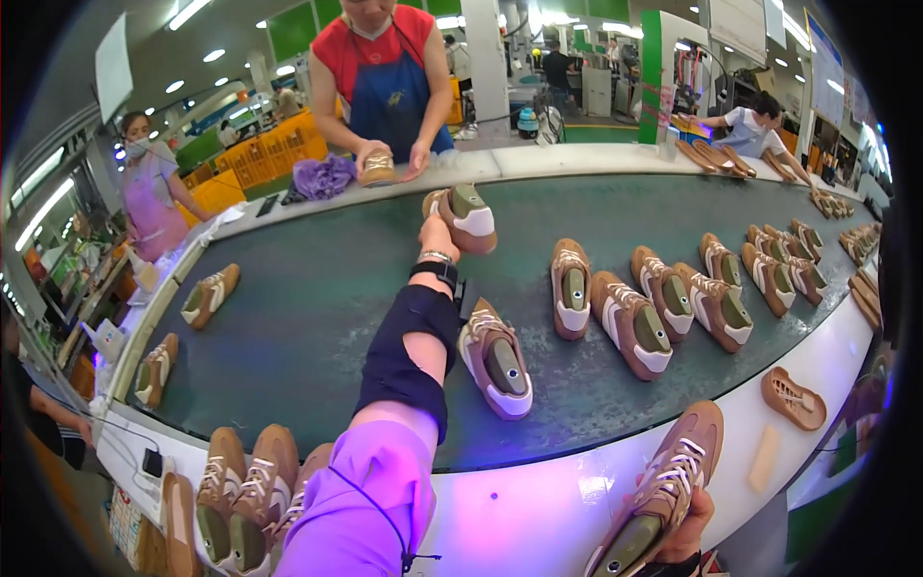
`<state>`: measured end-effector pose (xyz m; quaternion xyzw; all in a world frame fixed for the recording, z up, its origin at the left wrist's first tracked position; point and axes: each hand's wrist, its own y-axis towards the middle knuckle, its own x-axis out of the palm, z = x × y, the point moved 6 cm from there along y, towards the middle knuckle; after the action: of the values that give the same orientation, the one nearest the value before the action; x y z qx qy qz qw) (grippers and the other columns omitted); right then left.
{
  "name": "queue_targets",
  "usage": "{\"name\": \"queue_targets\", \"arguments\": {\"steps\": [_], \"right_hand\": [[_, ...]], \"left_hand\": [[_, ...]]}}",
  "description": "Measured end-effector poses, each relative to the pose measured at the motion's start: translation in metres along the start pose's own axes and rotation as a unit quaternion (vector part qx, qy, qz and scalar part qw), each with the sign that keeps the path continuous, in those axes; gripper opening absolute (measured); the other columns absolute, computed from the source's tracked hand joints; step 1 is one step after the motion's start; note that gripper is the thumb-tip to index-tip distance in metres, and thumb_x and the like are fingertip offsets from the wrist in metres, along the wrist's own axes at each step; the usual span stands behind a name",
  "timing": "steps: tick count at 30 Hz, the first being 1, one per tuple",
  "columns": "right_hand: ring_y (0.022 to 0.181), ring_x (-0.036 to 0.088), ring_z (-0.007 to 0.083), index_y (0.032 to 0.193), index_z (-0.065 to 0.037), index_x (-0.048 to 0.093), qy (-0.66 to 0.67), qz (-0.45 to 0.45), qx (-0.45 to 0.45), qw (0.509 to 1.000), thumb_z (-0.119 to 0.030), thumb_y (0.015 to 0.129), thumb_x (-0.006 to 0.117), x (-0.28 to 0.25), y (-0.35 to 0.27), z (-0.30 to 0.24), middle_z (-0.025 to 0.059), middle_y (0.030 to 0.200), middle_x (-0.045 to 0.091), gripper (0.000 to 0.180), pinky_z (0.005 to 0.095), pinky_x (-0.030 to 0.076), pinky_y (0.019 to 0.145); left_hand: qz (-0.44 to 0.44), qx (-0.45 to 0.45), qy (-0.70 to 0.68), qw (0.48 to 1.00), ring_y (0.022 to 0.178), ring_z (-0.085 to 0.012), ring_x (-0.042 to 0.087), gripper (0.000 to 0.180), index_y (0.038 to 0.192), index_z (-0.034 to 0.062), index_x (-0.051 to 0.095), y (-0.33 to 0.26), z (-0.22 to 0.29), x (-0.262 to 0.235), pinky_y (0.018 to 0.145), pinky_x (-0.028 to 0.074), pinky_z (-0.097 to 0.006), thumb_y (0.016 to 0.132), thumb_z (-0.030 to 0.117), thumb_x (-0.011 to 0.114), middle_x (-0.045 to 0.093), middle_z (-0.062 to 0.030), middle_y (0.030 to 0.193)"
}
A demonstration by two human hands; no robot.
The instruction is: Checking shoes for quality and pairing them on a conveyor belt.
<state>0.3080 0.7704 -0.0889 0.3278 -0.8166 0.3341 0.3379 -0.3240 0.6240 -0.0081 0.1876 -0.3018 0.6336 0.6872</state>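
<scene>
Two tan lace-up sneakers with white trim, each with an olive shoe last in its heel opening, are in hand around the green conveyor belt [317, 288]. The far sneaker [471, 223] is over the belt's far half, its toe end clamped in the left grip [438, 237]; whether its sole touches the belt cannot be told. The near sneaker [681, 460] is just outside the belt's near edge, above the white surface [538, 505], with the right grip [690, 527] closed around its side, partly hidden. A single sneaker [495, 361] stands on the belt beside the left forearm, a cluster of sneakers [630, 322] covers the belt's right part, and two more sneakers [210, 295] are at its left end. Off the belt's near left edge, three sneakers [271, 471] stand side by side, partly behind the purple sleeve [370, 500]. A brown outsole [808, 409] and a tan strip [764, 459] lie off the belt's near right edge. Beyond the belt's far edge, a co-worker in a blue apron [399, 101] holds another sneaker [378, 169] beside a purple cloth bundle [324, 178].
</scene>
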Motion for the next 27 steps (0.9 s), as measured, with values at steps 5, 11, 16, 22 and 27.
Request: {"name": "queue_targets", "arguments": {"steps": [5, 11, 16, 22, 27], "right_hand": [[0.082, 0.065, 0.0365, 0.126, -0.004, 0.046, -0.030, -0.005, -0.001, 1.000, -0.052, 0.070, 0.057, 0.020, -0.014, -0.010, 0.0146, 0.101, 0.063, 0.074, 0.0550, 0.053, 0.069], [0.082, 0.065, 0.0358, 0.126, -0.004, 0.045, -0.042, 0.003, 0.010, 0.999, -0.052, 0.072, 0.056, 0.016, -0.014, -0.009, 0.0146, 0.104, 0.062, 0.074, 0.0566, 0.052, 0.071], [0.083, 0.065, 0.0363, 0.127, -0.005, 0.044, -0.044, -0.019, 0.011, 0.999, -0.053, 0.073, 0.055, 0.011, -0.012, -0.010, 0.0145, 0.107, 0.062, 0.073, 0.0574, 0.052, 0.072], [0.092, 0.060, 0.0291, 0.112, 0.000, 0.052, -0.065, 0.066, -0.024, 0.995, -0.040, 0.087, 0.048, -0.034, -0.017, -0.027, 0.0181, 0.103, 0.061, 0.048, 0.0425, 0.048, 0.083], [0.105, 0.055, 0.0299, 0.122, 0.001, 0.048, -0.077, 0.004, -0.012, 0.997, -0.038, 0.087, 0.048, -0.054, -0.015, -0.030, 0.0181, 0.115, 0.056, 0.053, 0.0421, 0.042, 0.095]], "left_hand": [[0.041, -0.123, 0.243, 0.961, 0.054, -0.0165, 0.037, 0.053, 0.122, 0.0258, 0.054, -0.029, -0.038, 0.021, 0.057, 0.037, -0.037, 0.089, 0.061, 0.033, 0.055, -0.0093, 0.074], [0.111, -0.101, 0.242, 0.959, 0.061, -0.0161, 0.036, 0.085, 0.118, 0.0025, 0.054, -0.053, 0.015, 0.013, 0.063, 0.035, -0.036, 0.086, 0.070, 0.014, 0.048, -0.0059, 0.075], [0.221, 0.192, 0.574, 0.765, 0.097, -0.0332, 0.056, 0.036, 0.079, 0.0140, 0.071, -0.083, 0.045, -0.030, 0.088, 0.040, -0.047, 0.081, 0.040, 0.046, 0.064, -0.0118, 0.096], [0.421, 0.322, 0.660, 0.533, 0.115, -0.0341, 0.044, 0.075, 0.117, -0.0042, 0.041, -0.122, 0.105, -0.097, 0.098, 0.031, -0.048, 0.065, 0.037, 0.074, 0.039, -0.0155, 0.128], [0.282, 0.056, 0.592, 0.753, 0.076, -0.0203, 0.058, 0.058, 0.089, -0.0039, 0.057, -0.107, 0.100, -0.149, 0.066, 0.044, -0.036, 0.057, 0.035, 0.085, 0.059, -0.0141, 0.090]]}}
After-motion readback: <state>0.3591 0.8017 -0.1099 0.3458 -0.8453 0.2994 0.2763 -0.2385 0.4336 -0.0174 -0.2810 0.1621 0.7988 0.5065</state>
